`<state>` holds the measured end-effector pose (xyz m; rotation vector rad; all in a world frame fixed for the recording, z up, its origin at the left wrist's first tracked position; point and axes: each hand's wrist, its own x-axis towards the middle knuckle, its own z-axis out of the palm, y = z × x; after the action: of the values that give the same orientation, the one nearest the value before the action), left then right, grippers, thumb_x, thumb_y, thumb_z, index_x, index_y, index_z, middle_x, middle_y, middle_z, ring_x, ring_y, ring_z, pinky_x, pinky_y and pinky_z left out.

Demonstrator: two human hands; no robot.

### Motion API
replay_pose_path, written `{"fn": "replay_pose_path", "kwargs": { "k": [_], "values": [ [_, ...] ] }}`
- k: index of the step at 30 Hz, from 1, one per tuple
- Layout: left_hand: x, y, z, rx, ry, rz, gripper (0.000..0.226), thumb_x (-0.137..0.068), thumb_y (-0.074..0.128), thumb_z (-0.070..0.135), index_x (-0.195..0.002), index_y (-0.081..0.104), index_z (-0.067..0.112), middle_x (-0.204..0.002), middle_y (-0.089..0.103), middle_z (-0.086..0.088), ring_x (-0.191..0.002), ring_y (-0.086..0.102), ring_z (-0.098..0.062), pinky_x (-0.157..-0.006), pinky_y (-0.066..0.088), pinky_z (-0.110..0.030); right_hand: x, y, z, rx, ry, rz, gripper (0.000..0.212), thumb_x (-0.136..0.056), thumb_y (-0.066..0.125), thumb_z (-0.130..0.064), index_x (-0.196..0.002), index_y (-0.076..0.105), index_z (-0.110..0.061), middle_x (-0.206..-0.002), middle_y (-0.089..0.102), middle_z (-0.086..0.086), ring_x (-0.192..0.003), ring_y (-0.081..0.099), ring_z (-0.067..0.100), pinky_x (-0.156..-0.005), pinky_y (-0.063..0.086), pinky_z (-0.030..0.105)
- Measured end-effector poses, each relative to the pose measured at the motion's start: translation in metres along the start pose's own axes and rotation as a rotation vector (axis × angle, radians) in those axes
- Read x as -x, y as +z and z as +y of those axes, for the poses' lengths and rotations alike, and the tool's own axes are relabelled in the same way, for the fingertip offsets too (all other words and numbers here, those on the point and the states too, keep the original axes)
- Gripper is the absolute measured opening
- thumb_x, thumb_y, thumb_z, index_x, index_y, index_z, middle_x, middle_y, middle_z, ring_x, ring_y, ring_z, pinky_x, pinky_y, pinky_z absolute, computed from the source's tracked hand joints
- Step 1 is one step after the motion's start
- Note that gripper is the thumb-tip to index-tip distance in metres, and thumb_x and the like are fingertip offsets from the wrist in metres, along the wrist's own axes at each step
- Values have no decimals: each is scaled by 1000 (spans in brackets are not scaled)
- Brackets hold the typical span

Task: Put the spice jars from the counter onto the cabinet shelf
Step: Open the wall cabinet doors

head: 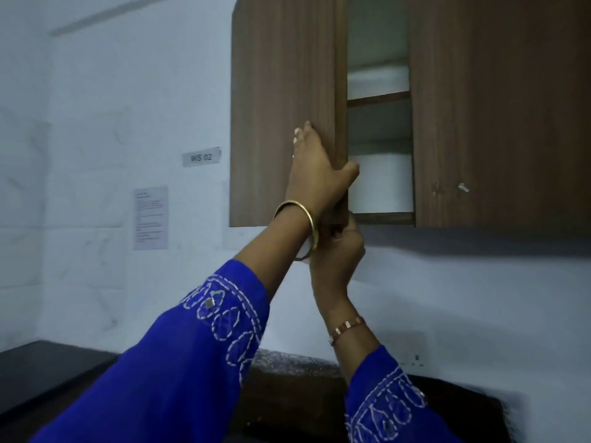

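Observation:
A brown wooden wall cabinet hangs above the counter. Its left door (281, 91) stands partly open, showing a white interior with a middle shelf (379, 99) and a bottom shelf (387, 218). What shows of both shelves looks bare. My left hand (315, 167) grips the door's free edge, fingers on the front and thumb hooked round the edge. My right hand (340, 251) is just below it, fingers curled on the door's bottom corner. No spice jar is in view.
The cabinet's right door (499, 107) is closed. The dark counter (57, 369) runs along the bottom, mostly hidden by my blue sleeves. A "WS 02" label (201, 157) and a printed sheet (150, 218) are stuck on the white tiled wall at left.

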<state>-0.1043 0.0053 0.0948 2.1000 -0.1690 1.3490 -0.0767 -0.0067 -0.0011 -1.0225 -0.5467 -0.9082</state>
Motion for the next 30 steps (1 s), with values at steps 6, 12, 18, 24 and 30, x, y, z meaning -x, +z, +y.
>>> {"fn": "replay_pose_path", "kwargs": {
  "k": [6,12,18,24,30],
  "values": [
    [17,-63,1,27,-109,-41,65,-84,55,7,-139,22,5,-125,49,-19,-112,56,-32,-94,52,-41,31,30,-18,99,-182,-91,21,-75,74,-19,-78,62,-2,-72,71,10,-63,59,14,-59,42,12],
    [37,-136,-18,169,-126,-9,44,-83,48,-2,-126,40,5,-120,54,-25,-100,58,-34,-90,51,-44,56,75,-33,252,-396,-245,25,-71,68,-24,-85,59,-5,-78,66,9,-72,63,26,-58,55,37],
    [41,-207,-59,274,-177,29,41,-80,45,-4,-121,47,2,-111,60,-18,-93,59,-25,-82,51,-34,96,140,-47,254,-506,-327,64,-71,72,-16,-124,36,-10,-107,67,19,-93,67,34,-70,59,37],
    [40,-283,-124,292,-190,69,36,-86,42,-8,-120,48,2,-110,61,-13,-93,62,-23,-86,53,-32,138,217,-49,436,-612,-335,69,-56,83,-11,-120,59,2,-114,67,24,-100,69,34,-68,60,38],
    [30,-330,-185,330,-202,88,38,-90,42,-6,-127,46,2,-119,59,-14,-104,60,-27,-91,51,-36,171,282,-38,586,-617,-270,71,-53,89,-22,-117,64,-5,-113,68,22,-95,70,33,-63,59,36]
  ]
}}
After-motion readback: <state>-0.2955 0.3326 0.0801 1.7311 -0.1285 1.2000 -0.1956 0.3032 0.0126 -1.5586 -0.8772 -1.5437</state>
